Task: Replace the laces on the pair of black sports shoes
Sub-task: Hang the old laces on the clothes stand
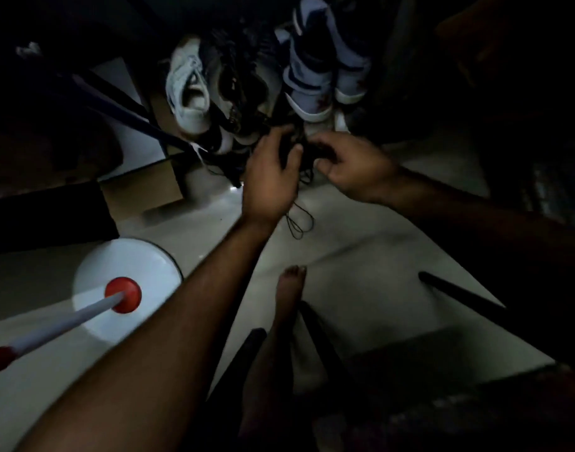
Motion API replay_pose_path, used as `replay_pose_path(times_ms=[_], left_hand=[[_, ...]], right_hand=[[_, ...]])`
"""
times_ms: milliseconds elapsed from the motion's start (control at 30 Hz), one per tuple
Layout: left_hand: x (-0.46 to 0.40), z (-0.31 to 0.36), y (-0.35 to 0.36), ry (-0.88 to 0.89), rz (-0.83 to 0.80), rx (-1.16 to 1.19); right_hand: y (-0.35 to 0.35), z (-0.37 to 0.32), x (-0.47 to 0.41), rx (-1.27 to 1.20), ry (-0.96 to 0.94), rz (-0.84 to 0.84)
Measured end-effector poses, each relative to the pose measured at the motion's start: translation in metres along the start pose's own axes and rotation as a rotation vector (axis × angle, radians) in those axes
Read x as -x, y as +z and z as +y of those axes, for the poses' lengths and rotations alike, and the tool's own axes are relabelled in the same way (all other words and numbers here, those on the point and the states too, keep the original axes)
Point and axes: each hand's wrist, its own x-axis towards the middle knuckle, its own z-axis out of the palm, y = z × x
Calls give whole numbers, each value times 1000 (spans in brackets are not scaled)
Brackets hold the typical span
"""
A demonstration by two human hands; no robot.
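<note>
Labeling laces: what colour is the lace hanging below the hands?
Black; the lace loops onto the pale floor, head view.

Both forearms are bare from elbow to wrist, with no sleeves, watch or bands on them. The left hand (271,177) and right hand (354,168) carry no gloves, and no rings seem to show, though the light is dim. One foot (291,288) is bare.
</note>
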Motion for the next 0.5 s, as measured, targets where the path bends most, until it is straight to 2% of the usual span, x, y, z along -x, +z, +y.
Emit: replay_pose_path(times_ms=[167,267,333,400,500], left_hand=[[128,79,28,60,-220,-8],[205,125,50,261,-315,-231],[250,141,65,421,-441,-400],[294,150,76,493,-648,-478],[336,144,84,574,-754,-642]], right_hand=[[-38,5,136,18,68,11],[-56,24,217,75,110,-7],[-61,45,268,121,168,-33],[-59,68,327,190,240,-66],[-37,108,406,325,259,-80]])
